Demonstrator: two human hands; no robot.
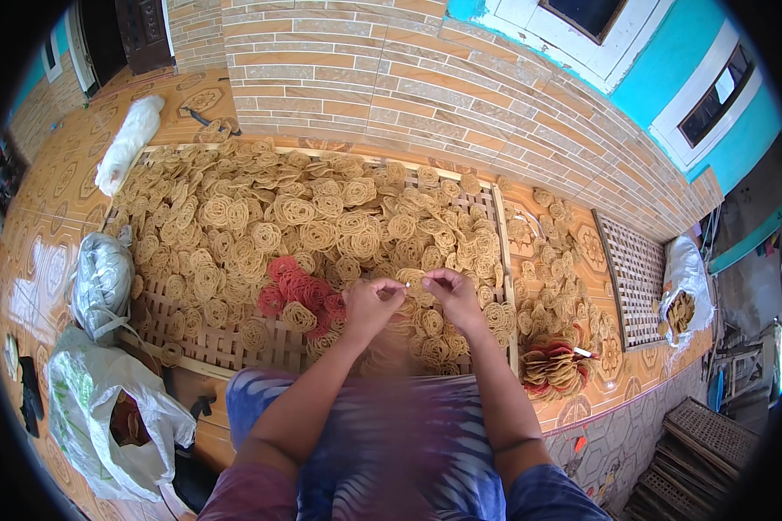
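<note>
Both hands are raised over a woven bamboo tray (274, 354) heaped with tan, coiled, lace-like crackers (313, 234). My left hand (374, 308) is closed in a pinch, with a tiny white piece at its fingertips, too small to name. Close by on the right, my right hand (454, 298) also pinches; what it holds, if anything, I cannot make out. Just left of my left hand lie several red coiled crackers (300, 282) among the tan ones. A bunch of tan and red crackers (552, 366) with a white strip sits on the tiles beyond the tray's right edge.
White plastic bags (87, 417) and a grey bundle (102, 282) stand at left. A white furry animal (130, 143) lies behind them. Loose crackers (547, 286) cover tiles on the right, near another woven tray (632, 278) and a sack (688, 282). A brick-patterned wall (365, 78) bounds the back.
</note>
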